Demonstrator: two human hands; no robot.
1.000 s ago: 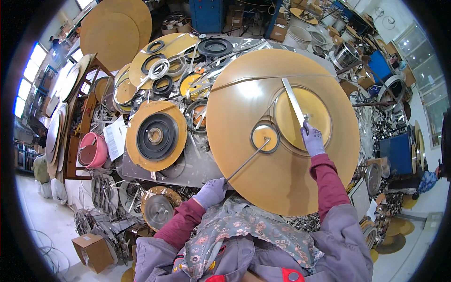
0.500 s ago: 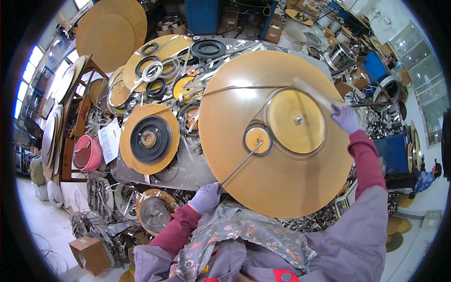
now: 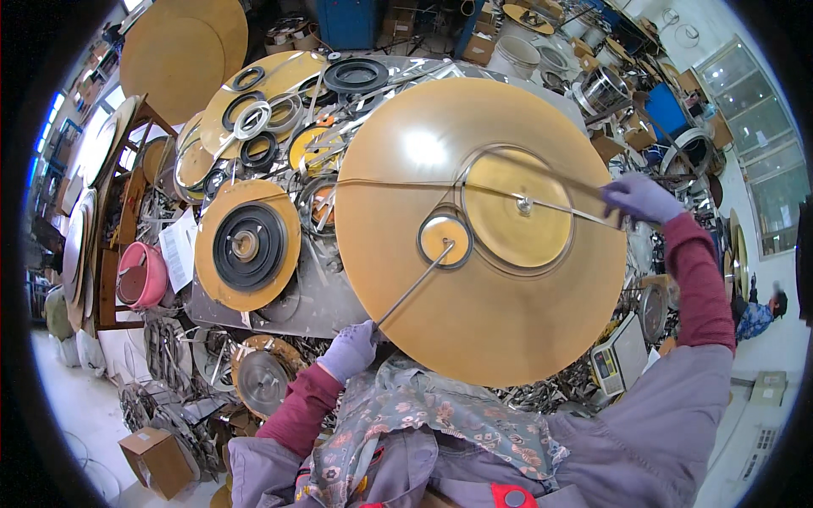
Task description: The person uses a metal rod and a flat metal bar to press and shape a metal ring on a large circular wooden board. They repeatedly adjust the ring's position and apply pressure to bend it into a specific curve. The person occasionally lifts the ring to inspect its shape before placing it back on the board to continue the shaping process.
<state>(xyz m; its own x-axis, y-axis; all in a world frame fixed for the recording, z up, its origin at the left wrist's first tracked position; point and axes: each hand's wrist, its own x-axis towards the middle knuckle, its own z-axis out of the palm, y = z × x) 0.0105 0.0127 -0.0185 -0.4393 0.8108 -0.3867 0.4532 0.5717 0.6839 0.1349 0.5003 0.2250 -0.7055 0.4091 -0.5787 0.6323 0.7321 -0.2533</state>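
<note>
A large tan round disc [image 3: 542, 330] lies before me. On it sits a smaller yellow disc [image 3: 500, 233] with a metal hub [image 3: 524, 204] and thin strip coils around its rim. Beside that is a small round wheel [image 3: 436, 229] with a dark rim. My left hand [image 3: 349, 351], in a pale purple glove, is closed on a thin metal rod [image 3: 411, 292] at the large disc's near edge; its far end reaches the small wheel. At the right edge, my gloved right hand [image 3: 639, 199] bends its fingers at a long thin metal strip [image 3: 584, 214] crossing the disc. Motion blurs part of the strip.
Left of the large disc, a tan disc carries a black ring coil [image 3: 251, 245]. Black and pale rings [image 3: 252, 120] and loose strips lie behind it. A pink bucket [image 3: 146, 275] stands at the left. Near my right arm is a scale [image 3: 616, 360]. A person sits farther right.
My right hand has moved a little right, and the strip lies differently across the disc. My left hand still grips the rod. The whole view has shifted slightly.
</note>
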